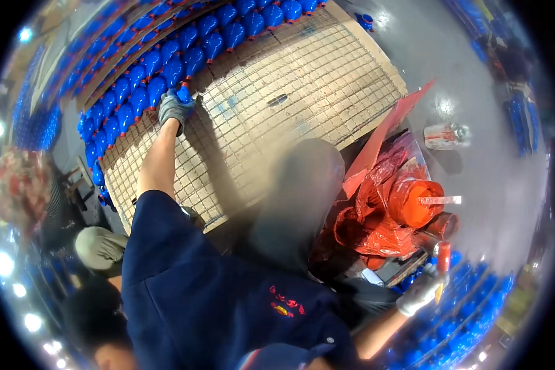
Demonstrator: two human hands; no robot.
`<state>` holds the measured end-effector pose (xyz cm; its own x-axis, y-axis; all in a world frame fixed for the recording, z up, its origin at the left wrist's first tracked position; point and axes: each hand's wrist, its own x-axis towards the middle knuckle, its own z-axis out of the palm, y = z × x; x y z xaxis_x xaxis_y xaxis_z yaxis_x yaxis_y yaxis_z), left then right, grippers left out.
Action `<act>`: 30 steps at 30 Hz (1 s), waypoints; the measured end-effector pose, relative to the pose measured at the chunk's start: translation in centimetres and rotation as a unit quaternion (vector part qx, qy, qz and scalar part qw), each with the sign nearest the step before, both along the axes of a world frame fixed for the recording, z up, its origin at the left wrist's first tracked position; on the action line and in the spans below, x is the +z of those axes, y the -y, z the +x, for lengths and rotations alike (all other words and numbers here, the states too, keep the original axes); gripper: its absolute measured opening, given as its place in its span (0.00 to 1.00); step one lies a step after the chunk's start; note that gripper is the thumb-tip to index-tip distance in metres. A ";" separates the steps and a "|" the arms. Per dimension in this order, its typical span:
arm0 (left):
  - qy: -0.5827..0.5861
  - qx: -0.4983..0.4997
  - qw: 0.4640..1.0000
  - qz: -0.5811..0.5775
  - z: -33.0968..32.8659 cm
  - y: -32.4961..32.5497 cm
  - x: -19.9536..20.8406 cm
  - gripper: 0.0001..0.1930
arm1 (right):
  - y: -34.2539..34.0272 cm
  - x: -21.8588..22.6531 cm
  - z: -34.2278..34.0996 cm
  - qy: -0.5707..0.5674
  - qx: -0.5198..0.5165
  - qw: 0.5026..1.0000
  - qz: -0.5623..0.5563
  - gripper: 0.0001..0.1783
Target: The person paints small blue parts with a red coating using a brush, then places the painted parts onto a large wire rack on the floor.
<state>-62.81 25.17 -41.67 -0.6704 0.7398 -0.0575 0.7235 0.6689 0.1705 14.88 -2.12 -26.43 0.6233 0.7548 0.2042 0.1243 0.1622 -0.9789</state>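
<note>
My left hand (176, 111), in a grey glove, reaches to the near edge of the rows of blue parts. Its fingers close round a glossy blue part (184, 94) with a red end. More blue rounded parts (157, 89) with red ends stand packed in rows beside it. My right hand (420, 291), in a pale glove, is at the lower right, gripping a paintbrush (443, 258). The brush's bristle end is red and points up; a yellowish handle end shows below the fingers. Open red paint cans (413, 203) stand between that hand and the board.
A wire grid (302, 92) covers the tan board in front of me. A flat stick (441, 200) lies across the paint can. Red-stained plastic (376, 228) surrounds the cans. More blue parts (462, 308) fill the lower right. Other people (28, 185) are at the left, blurred.
</note>
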 end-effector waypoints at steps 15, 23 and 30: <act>-0.273 -0.259 0.927 -0.015 -2.4 -2.3 -2.3 0.34 | -3.4 8.3 -4.6 0.302 -0.143 0.937 -0.100 0.11; 0.167 -0.485 0.728 0.455 27.8 -5.0 11.2 0.26 | 4.4 12.4 7.0 0.566 -0.100 0.818 -0.027 0.17; 0.482 -0.536 0.607 0.334 46.7 7.1 22.7 0.28 | 4.9 16.9 23.1 0.738 -0.350 0.442 -0.372 0.13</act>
<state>-16.11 18.04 -19.01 0.3243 0.7957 0.5115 0.0313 -0.5495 0.8349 37.95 -7.06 -9.49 0.3602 0.6832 0.6352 0.4811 -0.7194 0.5010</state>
